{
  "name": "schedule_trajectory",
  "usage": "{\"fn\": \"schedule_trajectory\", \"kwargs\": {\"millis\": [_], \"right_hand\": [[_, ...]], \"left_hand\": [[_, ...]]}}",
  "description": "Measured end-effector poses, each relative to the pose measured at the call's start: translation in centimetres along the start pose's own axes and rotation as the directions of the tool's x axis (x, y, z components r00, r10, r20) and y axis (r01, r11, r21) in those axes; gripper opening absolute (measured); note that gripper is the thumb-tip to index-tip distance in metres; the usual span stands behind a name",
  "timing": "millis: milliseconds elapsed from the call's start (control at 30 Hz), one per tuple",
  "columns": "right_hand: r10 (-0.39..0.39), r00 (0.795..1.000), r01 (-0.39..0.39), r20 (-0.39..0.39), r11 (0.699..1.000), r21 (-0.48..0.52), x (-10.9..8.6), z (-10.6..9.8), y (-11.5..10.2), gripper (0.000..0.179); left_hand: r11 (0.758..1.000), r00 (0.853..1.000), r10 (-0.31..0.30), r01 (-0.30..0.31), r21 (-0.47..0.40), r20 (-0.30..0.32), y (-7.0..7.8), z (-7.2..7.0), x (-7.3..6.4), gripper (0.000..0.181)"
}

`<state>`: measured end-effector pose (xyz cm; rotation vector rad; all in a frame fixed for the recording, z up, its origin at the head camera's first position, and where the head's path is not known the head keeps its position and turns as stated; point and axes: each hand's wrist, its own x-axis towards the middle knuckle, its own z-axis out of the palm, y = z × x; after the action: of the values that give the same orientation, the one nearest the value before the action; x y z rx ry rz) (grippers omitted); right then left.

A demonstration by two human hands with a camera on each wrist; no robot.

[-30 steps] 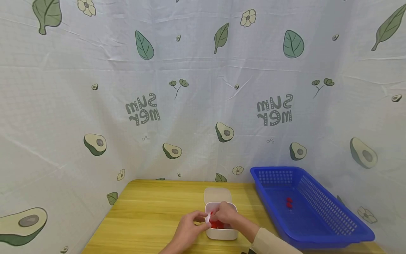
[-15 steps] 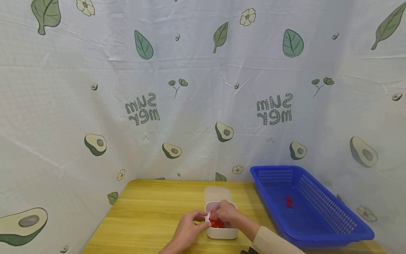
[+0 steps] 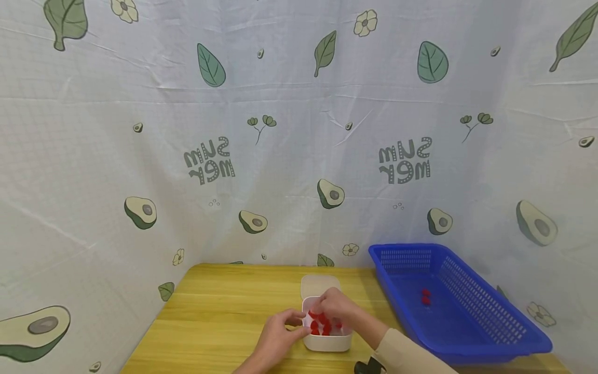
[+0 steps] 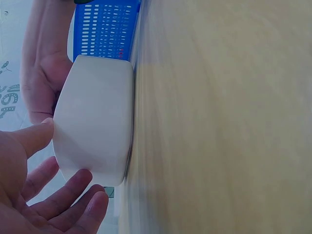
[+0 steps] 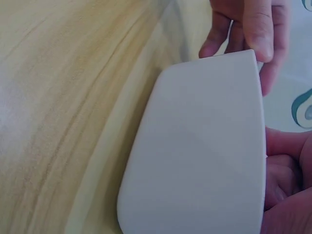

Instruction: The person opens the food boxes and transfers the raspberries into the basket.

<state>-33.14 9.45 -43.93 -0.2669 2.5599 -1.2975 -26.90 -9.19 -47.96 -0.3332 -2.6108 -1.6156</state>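
A small white flip-lid box (image 3: 327,344) stands on the table, its lid (image 3: 320,284) laid back behind it. Inside lie several small red pieces (image 3: 325,328), blurred in outline. My left hand (image 3: 276,335) braces the box's left end; in the left wrist view its thumb (image 4: 39,136) meets the rim, with relaxed fingers beside the wall. My right hand (image 3: 337,305) reaches down into the box from the right, fingers bent among the red pieces. In the right wrist view the box wall (image 5: 195,146) covers its fingertips, so I cannot tell whether they pinch a piece.
To the right stands a large blue plastic basket (image 3: 476,348) with perforated walls; a few small red pieces (image 3: 425,297) lie on its floor. The yellow wood-grain table (image 3: 224,311) reaches back to a white curtain (image 3: 289,156) printed with avocados and leaves.
My right hand has shifted slightly back and up inside the box, and more red pieces show, spread apart rather than clumped. The left hand has stayed in place.
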Motion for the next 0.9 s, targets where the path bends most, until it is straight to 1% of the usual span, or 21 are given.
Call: {"fn": "schedule_trajectory", "kwargs": {"millis": [100, 167, 267, 367, 500, 633, 900], "right_hand": [[0.017, 1.0, -0.017, 0.013, 1.0, -0.002, 0.0, -0.6, -0.2, 0.01], [0.013, 1.0, -0.013, 0.016, 1.0, -0.001, 0.1, -0.9, -0.3, 0.011], [0.021, 0.999, -0.022, 0.025, 1.0, 0.016, 0.3, -1.4, -0.3, 0.014], [0.034, 0.999, -0.035, 0.031, 0.998, 0.055, 0.3, -1.9, -0.3, 0.018], [0.039, 0.999, -0.043, 0.035, 0.992, 0.123, 0.4, -2.6, -0.5, 0.018], [0.029, 0.999, -0.035, 0.035, 0.982, 0.183, 0.4, -3.6, -0.7, 0.019], [0.065, 0.997, -0.057, -0.031, 0.978, 0.2, 0.0, -6.3, -1.8, 0.017]], "left_hand": [[1.0, 1.0, -0.002, 0.003, -0.003, 0.005, 0.1, 0.0, 0.1, 0.033], [1.0, 1.0, -0.004, 0.004, -0.007, 0.006, 0.1, 0.0, 0.1, 0.034], [1.0, 1.0, -0.006, 0.006, -0.01, 0.007, 0.1, 0.0, 0.1, 0.034], [1.0, 1.0, -0.012, 0.012, -0.01, 0.008, 0.1, 0.0, 0.1, 0.034], [0.999, 0.999, -0.041, 0.041, -0.021, 0.021, 0.1, 0.0, 0.2, 0.035], [0.998, 0.998, -0.059, 0.06, -0.035, 0.029, 0.0, 0.0, 0.2, 0.034], [0.999, 0.999, -0.049, 0.05, -0.023, 0.018, 0.1, 0.0, 0.2, 0.034]]}}
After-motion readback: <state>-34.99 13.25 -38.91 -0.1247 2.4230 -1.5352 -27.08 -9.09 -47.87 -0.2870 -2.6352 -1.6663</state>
